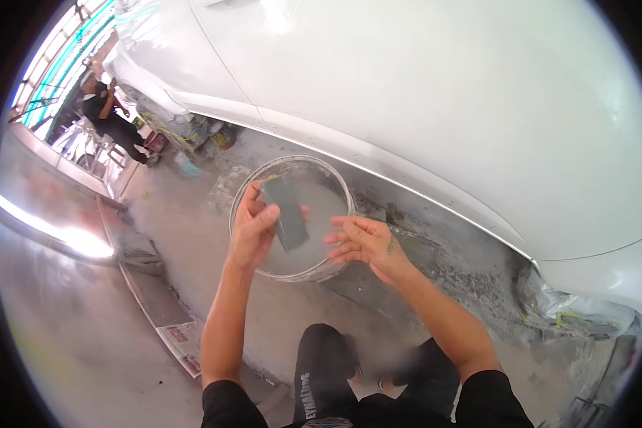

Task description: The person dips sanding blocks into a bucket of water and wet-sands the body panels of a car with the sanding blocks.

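- Holding a grey-green flat block [287, 214] in the left hand [253, 228]: thumb pressed on the near face, fingers wrapped behind, one fingertip showing past its right edge. Clock below is centred on the bucket, 12 pointing away from the wearer.
- Block sits above the bucket [299, 277] mouth, tilted, long axis 11 to 5.
- Cloudy liquid [324, 203] in the bucket. Block's lower end looks clear of it, but haze makes that hard to confirm.
- Right hand [367, 246] at 4, fingers loosely bent and apart, fingertips over the rim, near the block but not touching it.
- White car body [421, 107] runs from 11 through 12 to 3; plastic-wrapped wheel [585, 314] between 3 and 4.
- Small can [222, 135] on the floor [182, 235] at 11.
- Another person [110, 118] stands at 10, dark clothes; hands too small to read.
- Shiny panel [57, 314] at 8, bright glare above it.
- Wearer's dark trousers [324, 357] at 6.
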{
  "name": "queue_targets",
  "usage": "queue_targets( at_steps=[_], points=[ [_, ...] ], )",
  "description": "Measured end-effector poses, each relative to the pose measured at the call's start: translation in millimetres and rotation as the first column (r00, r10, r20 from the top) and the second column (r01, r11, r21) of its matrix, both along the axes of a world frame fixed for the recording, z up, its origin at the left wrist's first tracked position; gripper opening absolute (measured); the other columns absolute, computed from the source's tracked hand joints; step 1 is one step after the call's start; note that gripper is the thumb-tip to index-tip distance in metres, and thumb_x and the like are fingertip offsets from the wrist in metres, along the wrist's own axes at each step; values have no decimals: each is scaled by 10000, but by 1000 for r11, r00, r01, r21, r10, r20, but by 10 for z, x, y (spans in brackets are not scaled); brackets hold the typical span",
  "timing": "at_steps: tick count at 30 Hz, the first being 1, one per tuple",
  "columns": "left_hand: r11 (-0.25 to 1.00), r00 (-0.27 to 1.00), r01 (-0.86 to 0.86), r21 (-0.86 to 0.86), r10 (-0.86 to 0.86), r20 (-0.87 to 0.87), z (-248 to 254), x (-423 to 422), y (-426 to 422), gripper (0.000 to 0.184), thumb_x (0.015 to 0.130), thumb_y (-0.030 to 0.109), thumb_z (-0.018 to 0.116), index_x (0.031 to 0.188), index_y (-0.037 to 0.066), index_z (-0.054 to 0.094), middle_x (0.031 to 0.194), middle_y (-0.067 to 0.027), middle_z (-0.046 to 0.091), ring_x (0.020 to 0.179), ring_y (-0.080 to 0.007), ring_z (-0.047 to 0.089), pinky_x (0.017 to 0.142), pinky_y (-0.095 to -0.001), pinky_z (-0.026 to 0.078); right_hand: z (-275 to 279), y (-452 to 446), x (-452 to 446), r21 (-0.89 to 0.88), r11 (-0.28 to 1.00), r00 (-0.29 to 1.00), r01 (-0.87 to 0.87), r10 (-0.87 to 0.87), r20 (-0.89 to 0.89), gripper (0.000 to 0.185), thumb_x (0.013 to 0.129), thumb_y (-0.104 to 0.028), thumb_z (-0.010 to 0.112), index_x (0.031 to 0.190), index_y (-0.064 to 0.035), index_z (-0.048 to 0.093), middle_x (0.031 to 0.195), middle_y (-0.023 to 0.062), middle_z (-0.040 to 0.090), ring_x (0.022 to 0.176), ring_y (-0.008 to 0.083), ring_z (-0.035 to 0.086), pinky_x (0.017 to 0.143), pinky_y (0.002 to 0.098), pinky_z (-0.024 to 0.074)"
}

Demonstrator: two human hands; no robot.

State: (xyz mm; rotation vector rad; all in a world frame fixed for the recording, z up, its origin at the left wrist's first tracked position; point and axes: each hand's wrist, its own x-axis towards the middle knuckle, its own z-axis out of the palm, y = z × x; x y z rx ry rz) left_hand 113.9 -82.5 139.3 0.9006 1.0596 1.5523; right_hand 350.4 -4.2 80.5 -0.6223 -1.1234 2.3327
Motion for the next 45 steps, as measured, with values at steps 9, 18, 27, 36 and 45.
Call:
queue_targets(
  at_steps=[9,18,27,36,45],
  points=[
    [741,89,-371,-559,-571,-816,-1880,-781,703,575,800,249,801,1261,-15,581,1172,-250,701,1142,-395,669,957,-455,529,418,-306,778,257,965,860,-46,-93,501,383,1046,-224,596,1352,2,631,1085,109,741,916,167,713,830,311,580],
    [655,896,-239,-717,-137,-423,-1540,-604,369,395,917,228,692,1210,-27,621,997,-191,707,902,-326,709,802,-438,576,2187,226,1336,385,43,321,-922,-475,820,420,1014,-168,596,1427,-106,559,1504,197,519,1344,395,528,1102,464,468],
    [799,714,-145,-584,493,497,-892,-485,-105,398,1060,349,558,1266,9,560,1107,-157,629,934,-337,652,794,-524,557,4255,2240,858,144,-650,655,-746,-680,329,672,857,50,616,1499,-87,475,1633,172,367,1545,319,290,1290,484,233],
    [787,653,-209,-580,554,517,-629,174,256,391,992,198,687,1324,47,544,1147,-101,644,1018,-253,659,818,-445,576,4639,2546,729,46,-678,607,-734,-623,493,570,1006,-195,604,1549,-232,435,1694,69,270,1581,290,192,1300,469,182],
    [794,725,-500,-346,603,333,235,856,1551,531,940,172,767,1373,-15,523,1190,-87,645,1065,-195,617,894,-323,516,4686,2565,766,147,-673,630,-725,-562,536,559,964,-173,624,1507,-218,497,1680,65,307,1575,294,211,1301,486,173]
  ],
)
